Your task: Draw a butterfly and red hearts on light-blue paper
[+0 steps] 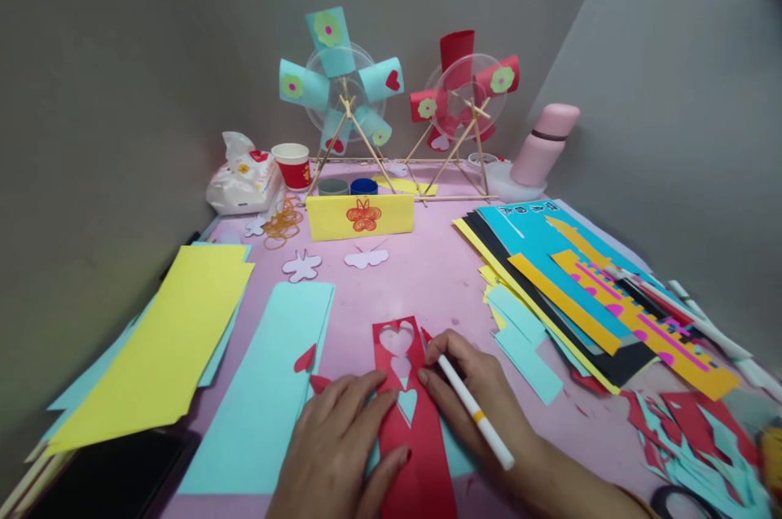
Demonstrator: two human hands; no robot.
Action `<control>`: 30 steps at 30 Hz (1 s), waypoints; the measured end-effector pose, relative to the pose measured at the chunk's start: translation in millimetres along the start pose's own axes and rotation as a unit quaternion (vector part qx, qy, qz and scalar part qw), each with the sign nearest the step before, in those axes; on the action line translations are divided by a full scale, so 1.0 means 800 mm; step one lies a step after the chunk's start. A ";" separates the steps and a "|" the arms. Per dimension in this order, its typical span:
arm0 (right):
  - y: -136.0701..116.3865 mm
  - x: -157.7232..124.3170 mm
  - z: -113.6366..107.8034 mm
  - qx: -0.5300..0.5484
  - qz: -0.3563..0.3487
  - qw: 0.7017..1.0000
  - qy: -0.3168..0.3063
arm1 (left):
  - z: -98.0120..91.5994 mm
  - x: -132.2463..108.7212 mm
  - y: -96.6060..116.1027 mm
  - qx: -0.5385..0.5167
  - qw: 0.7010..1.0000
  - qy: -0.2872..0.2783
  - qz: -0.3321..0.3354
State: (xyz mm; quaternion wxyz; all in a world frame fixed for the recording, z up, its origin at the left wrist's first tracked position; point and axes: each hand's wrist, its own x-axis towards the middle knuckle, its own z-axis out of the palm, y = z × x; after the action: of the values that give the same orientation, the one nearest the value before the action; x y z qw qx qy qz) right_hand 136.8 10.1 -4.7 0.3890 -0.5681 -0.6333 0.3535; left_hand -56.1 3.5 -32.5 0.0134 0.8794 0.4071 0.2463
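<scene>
A red paper strip (421,454) with heart-shaped cut-outs lies in front of me, partly over light-blue paper. My left hand (339,442) rests on its left edge, fingers spread and flat. A small light-blue heart (407,405) sits on the strip, near my left fingertips. My right hand (470,389) pinches a white marker (473,409) with a yellow band, its red tip pointing up-left beside the strip's top right edge. Two red hearts, one of them (305,358) on the light-blue sheet (257,397), lie near my left hand.
Yellow sheets (159,332) and a dark flat device (110,474) lie left. Coloured papers (543,291) and markers are stacked right, with paper scraps (696,437) nearer. Behind stand blue (330,83) and red (458,63) paper wheels, a cup (293,169), tissues (244,181) and a pink bottle (543,148).
</scene>
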 end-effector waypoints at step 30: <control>0.031 -0.039 -0.017 -0.225 -0.265 0.937 -0.043 | -0.012 0.010 0.013 0.027 0.999 -0.035 -0.009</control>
State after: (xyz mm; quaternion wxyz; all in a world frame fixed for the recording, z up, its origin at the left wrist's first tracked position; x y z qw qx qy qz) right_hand 161.8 -18.0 -23.8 0.3029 -0.4367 -0.8398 0.1107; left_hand -48.2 0.5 -18.3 0.0058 0.8837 0.4212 0.2041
